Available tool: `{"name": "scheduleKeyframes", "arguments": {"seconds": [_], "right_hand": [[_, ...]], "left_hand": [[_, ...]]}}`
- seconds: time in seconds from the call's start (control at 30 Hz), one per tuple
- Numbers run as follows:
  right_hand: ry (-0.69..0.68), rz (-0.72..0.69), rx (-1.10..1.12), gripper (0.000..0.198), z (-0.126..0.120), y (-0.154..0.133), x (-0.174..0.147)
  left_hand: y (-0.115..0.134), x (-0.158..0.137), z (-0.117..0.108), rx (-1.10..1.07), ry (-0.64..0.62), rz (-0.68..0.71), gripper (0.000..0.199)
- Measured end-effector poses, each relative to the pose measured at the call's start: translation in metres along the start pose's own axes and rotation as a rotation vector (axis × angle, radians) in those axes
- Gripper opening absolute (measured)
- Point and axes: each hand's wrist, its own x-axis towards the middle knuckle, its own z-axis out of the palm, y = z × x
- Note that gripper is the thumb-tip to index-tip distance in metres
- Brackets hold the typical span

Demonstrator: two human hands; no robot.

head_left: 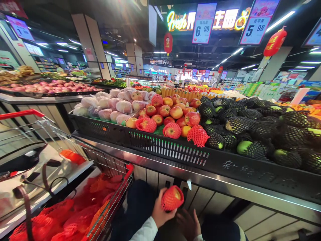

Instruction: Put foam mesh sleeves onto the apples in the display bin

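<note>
My left hand [162, 209] is wrapped round an apple in a red foam net [172, 198], held up in front of the display's lower panels. Part of the apple's yellow-red skin shows through the top of the net. Just to the right and lower, my right hand [189, 223] is half in shadow, with its fingers apart and nothing seen in it. Above both hands, a black crate [173, 147] bears loose apples [165, 110], some in red foam nets, beside wrapped pale fruit [123, 107] and green fruit in black nets [247, 147].
A shopping cart [129, 172] with red net sleeves [67, 214] and a bag inside stands close on my left. A metal ledge [155, 165] runs below the crate. Red onions [50, 86] lie on another stand at the left. Price signs [204, 23] hang overhead.
</note>
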Motion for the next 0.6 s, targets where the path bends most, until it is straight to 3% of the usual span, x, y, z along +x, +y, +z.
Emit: {"name": "scheduleKeyframes", "arguments": {"seconds": [0.17, 0.3, 0.37, 0.43, 0.6], "right_hand": [[0.061, 0.035, -0.002, 0.065, -0.001, 0.004, 0.007], [0.076, 0.027, -0.025, 0.060, -0.006, 0.004, 0.010], [0.070, 0.018, -0.061, 0.061, -0.012, 0.002, 0.014], [0.056, 0.008, -0.092, 0.063, -0.018, 0.001, 0.018], [0.024, 0.001, -0.166, 0.069, -0.024, -0.003, 0.022]], "left_hand": [[0.087, 0.063, -0.043, 0.073, 0.392, 0.480, 0.077], [0.171, 0.131, -0.071, 0.242, 0.719, 0.708, 0.082], [0.204, 0.159, -0.078, 0.444, 0.839, 0.686, 0.079], [0.225, 0.182, -0.078, 0.621, 0.877, 0.597, 0.076], [0.228, 0.213, -0.068, 0.775, 0.751, 0.400, 0.075]]}}
